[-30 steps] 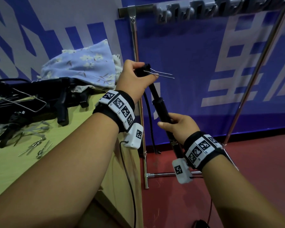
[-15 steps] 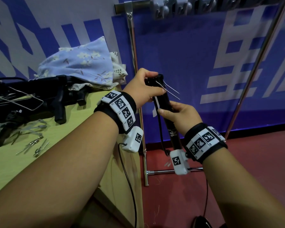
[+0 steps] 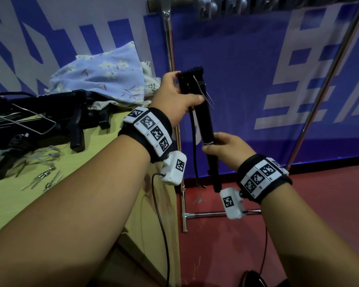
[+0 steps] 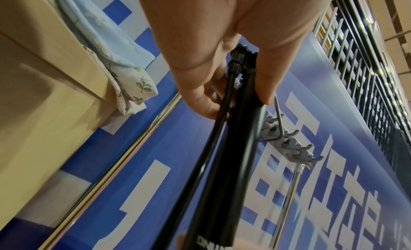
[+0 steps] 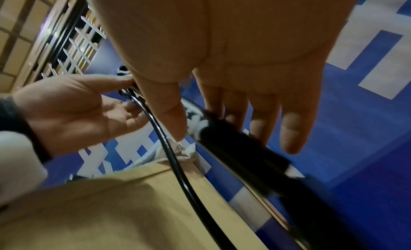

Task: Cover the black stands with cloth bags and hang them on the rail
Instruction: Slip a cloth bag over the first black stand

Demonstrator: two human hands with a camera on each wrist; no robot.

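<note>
Since a second ago the black stand point(image 3: 203, 112) has swung from a lean to nearly upright, its wire hook point(image 3: 203, 94) now pointing down instead of sideways, and the right hand has slid lower on the tube. On the yellow table point(image 3: 19, 204) at the left lie more black stands point(image 3: 50, 119) and small metal pins point(image 3: 48, 177), with folded floral cloth bags point(image 3: 104, 77) behind them. Beside the table edge the left hand point(image 3: 174, 98) grips the stand's ribbed top, thumb on one side and fingers curled round the other. Below it the right hand point(image 3: 228, 150) grasps the tube at its white lettering. A thin black leg point(image 3: 194, 146) hangs loose alongside. Overhead runs the rail point(image 3: 247, 5) with its grey hooks, well apart from the stand.
</note>
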